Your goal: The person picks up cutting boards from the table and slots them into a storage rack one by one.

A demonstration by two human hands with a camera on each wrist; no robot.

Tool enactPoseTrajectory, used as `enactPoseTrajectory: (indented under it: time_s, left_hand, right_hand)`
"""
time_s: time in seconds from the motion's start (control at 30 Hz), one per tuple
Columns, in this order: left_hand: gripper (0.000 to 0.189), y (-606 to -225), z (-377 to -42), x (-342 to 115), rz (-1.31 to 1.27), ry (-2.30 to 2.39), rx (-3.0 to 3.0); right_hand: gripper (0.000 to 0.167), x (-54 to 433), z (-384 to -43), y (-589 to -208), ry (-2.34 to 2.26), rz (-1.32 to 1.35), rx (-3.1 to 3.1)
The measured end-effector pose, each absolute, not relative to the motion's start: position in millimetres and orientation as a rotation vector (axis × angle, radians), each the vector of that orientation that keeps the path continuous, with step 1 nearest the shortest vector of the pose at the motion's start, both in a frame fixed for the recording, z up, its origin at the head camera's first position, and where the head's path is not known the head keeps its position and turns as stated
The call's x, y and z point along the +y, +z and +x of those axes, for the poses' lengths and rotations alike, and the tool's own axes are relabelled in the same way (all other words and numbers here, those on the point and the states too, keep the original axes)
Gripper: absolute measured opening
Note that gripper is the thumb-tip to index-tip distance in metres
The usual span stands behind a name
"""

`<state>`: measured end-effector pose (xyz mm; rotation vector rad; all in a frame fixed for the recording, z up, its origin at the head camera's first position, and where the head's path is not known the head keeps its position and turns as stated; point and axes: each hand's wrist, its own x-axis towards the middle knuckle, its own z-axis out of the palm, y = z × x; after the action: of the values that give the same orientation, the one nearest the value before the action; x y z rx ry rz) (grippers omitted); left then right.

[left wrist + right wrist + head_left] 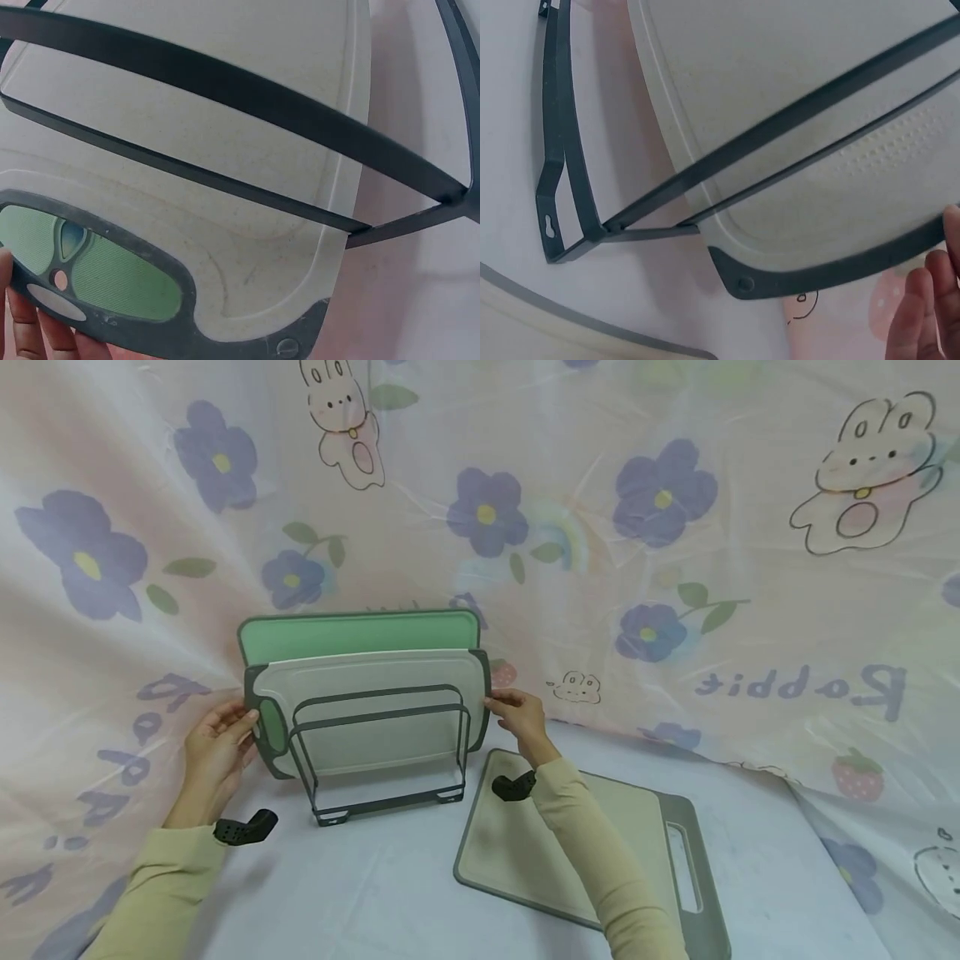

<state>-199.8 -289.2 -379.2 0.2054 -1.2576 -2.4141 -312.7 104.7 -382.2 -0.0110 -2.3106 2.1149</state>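
A white cutting board [390, 752] with dark grey ends stands on its long edge in a dark metal rack [390, 802], behind its front bars. My left hand [213, 760] grips the board's left end, thumb in front, beside the green handle inset [124, 281]. At the opposite end my right hand [522, 718] pinches the dark edge between thumb and fingers; the right wrist view shows those fingertips [907, 311] at the rim. Behind the white board a green cutting board [360, 633] stands upright, its lower part hidden.
A beige cutting board [525, 852] with a grey handle end lies flat on the white table [360, 893], partly under my right forearm. A patterned curtain [555, 460] with flowers and rabbits hangs close behind the rack and along the left side.
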Motion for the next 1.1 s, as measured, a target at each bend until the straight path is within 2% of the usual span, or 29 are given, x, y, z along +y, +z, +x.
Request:
enactPoseTrajectory:
  time_s: [0.17,0.4,0.67,0.87,1.1]
  left_hand:
    - [0.019,-378,-198,-288,0.160,-2.446,-1.226]
    - [0.021,-370,-197,-285,0.286,-2.430,-1.161]
    - [0.010,-364,-197,-283,0.280,-2.419,-1.153]
    - [0.004,-356,-197,-278,0.200,-2.371,-1.210]
    - [0.003,-343,-194,-269,-0.014,-2.417,-1.333]
  right_hand:
    - [0.021,111,-313,-386,2.128,-0.025,-2.281]
    - [0.024,117,-311,-382,2.188,-0.030,-2.260]
    - [0.026,127,-308,-377,2.214,-0.002,-2.236]
    - [0.029,134,-303,-371,2.255,0.030,-2.212]
    - [0.037,144,-296,-357,2.284,0.075,-2.161]
